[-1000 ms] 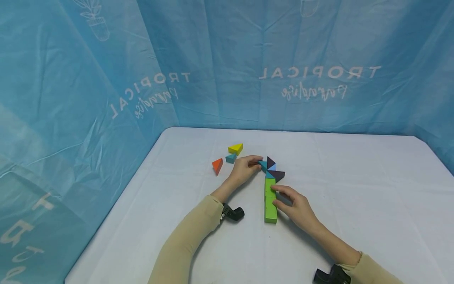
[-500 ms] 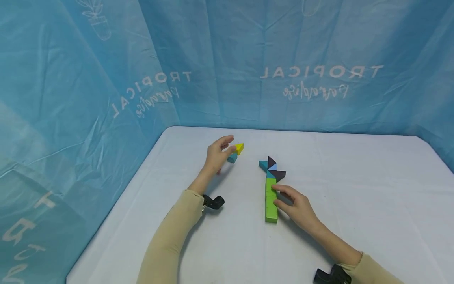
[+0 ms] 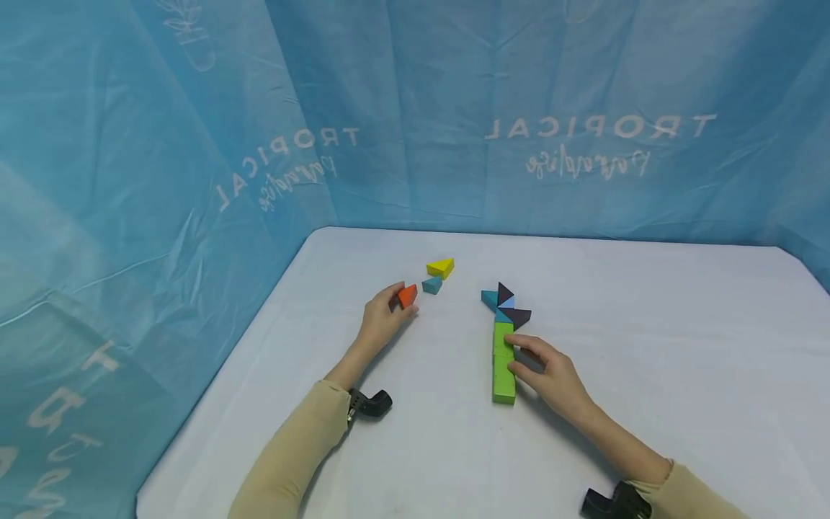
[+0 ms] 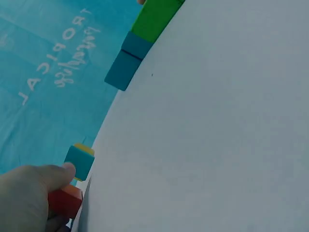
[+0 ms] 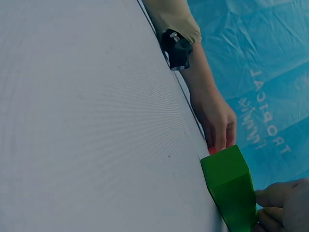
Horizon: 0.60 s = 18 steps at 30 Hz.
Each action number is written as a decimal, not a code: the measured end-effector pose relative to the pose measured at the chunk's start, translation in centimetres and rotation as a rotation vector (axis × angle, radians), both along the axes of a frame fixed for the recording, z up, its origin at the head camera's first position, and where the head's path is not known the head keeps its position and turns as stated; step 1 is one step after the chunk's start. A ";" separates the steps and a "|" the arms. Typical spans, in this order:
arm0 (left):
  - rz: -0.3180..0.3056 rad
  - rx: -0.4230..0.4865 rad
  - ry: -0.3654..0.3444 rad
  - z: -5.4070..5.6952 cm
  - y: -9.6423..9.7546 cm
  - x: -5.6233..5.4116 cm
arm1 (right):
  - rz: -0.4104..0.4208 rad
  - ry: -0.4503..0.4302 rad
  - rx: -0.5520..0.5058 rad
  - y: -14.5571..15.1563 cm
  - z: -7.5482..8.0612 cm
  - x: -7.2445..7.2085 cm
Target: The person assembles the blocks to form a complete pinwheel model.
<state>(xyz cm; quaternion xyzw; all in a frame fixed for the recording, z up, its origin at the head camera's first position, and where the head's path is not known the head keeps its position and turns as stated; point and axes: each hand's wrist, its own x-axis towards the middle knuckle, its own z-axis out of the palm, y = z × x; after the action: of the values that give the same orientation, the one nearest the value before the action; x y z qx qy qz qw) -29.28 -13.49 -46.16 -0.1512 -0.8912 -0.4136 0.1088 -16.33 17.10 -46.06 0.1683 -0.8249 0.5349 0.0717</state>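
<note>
My left hand [image 3: 379, 318] holds an orange triangular block [image 3: 407, 296] between thumb and fingers, at the left of the white table. In the left wrist view the thumb lies over this orange block [image 4: 66, 201]. A teal triangular block [image 3: 432, 285] and a yellow triangular block [image 3: 441, 268] lie just beyond it. My right hand [image 3: 554, 378] touches the right side of a column of green blocks [image 3: 503, 383] with thumb and index finger. Touching the column's far end are dark purple [image 3: 519, 317], teal [image 3: 489, 297] and light blue [image 3: 509, 303] pieces.
The white tabletop [image 3: 421, 447] has blue printed curtains [image 3: 415, 115] along its back and left sides. Each wrist carries a black camera, such as the left wrist camera [image 3: 372, 405].
My left hand has left the teal piece at the column's far end, moved left and taken hold of the orange block. The right hand has stayed by the green blocks.
</note>
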 end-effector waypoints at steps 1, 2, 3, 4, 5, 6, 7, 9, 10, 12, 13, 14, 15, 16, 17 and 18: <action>0.011 -0.002 0.005 -0.1 0.1 0.1 | 0.001 0.000 -0.001 0.0 0.0 0.0; 0.023 -0.009 0.014 -0.2 0.3 0.1 | 0.003 -0.003 -0.001 0.0 0.0 0.0; 0.035 -0.016 0.030 -0.3 0.4 0.1 | 0.003 -0.008 -0.003 0.0 0.1 0.1; 0.044 -0.018 0.042 -0.4 0.5 0.2 | 0.003 -0.008 -0.001 0.1 0.1 0.1; 0.051 -0.021 0.054 -0.3 0.6 0.2 | 0.004 -0.013 0.000 0.0 0.1 0.1; 0.058 -0.025 0.060 -0.4 0.7 0.2 | 0.004 -0.017 0.000 0.0 0.1 0.1; 0.061 -0.026 0.068 -0.3 0.7 0.2 | 0.002 -0.023 0.001 0.0 0.2 0.1; 0.055 -0.020 0.084 -0.1 0.8 0.1 | 0.000 -0.030 -0.001 0.0 0.3 0.2; 0.043 -0.005 0.089 0.1 0.9 0.1 | 0.000 -0.030 -0.001 0.0 0.3 0.2; 0.006 0.021 0.104 0.6 1.1 -0.1 | 0.000 -0.024 -0.006 0.0 0.3 0.2; -0.017 0.031 0.111 0.8 1.3 -0.1 | -0.001 -0.018 -0.007 0.0 0.3 0.2; -0.040 0.039 0.111 1.1 1.4 -0.2 | -0.001 -0.011 -0.010 0.0 0.3 0.2; -0.062 0.049 0.107 1.4 1.6 -0.3 | 0.000 0.000 -0.010 0.0 0.3 0.2; -0.086 0.059 0.101 1.6 1.9 -0.3 | 0.001 0.006 -0.011 0.0 0.3 0.2; -0.105 0.063 0.090 1.9 2.2 -0.4 | 0.002 0.013 -0.012 -0.1 0.2 0.2; -0.124 0.063 0.079 2.1 2.4 -0.4 | 0.003 0.015 -0.014 -0.1 0.2 0.2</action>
<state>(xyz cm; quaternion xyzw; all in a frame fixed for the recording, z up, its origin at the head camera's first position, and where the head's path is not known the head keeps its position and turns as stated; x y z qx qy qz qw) -29.67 -11.05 -44.07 -0.2186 -0.8616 -0.4412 0.1230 -16.18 17.02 -45.86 0.1731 -0.8204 0.5393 0.0783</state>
